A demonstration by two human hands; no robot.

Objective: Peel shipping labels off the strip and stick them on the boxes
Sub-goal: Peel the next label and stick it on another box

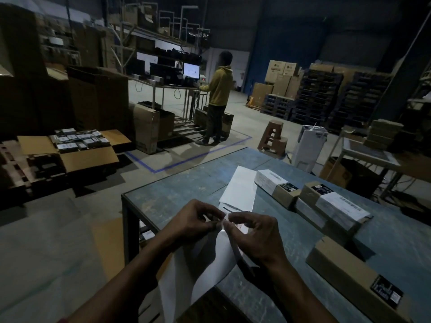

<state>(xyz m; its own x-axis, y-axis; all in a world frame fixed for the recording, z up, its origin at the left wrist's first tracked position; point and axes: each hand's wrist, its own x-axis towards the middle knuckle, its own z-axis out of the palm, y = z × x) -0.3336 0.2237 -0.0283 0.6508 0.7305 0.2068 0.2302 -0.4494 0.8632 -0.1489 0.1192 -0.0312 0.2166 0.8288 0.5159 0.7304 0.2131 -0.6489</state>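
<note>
I hold the label strip (205,259) in front of me, over the near left corner of the surface (177,194). My left hand (193,221) has its grip closed on the top edge of the strip: thumb and first fingers pinch the paper at about 9 o'clock from the middle of the picture's lower half. My right hand (254,236) meets it from 3 o'clock, and its fingertips pinch the same top edge, just beside the left fingertips. The other fingers of the right hand are curled loosely. Whether a label is already lifted from the backing I cannot tell, because the light is weak. The strip hangs down from my grip toward 6 o'clock, past the edge of the surface.

At 12 o'clock from my hands, loose white sheets (240,190) lie flat on the surface. At 1 o'clock stands a labelled box (275,185), and at 2 o'clock a second labelled box (333,203), near the first one. At 4 o'clock lies a plain brown box (349,273) with only a small black sticker on its near end.

Far away at 12 o'clock, a person in a yellow hoodie (219,89) stands at a monitor (191,70).
</note>
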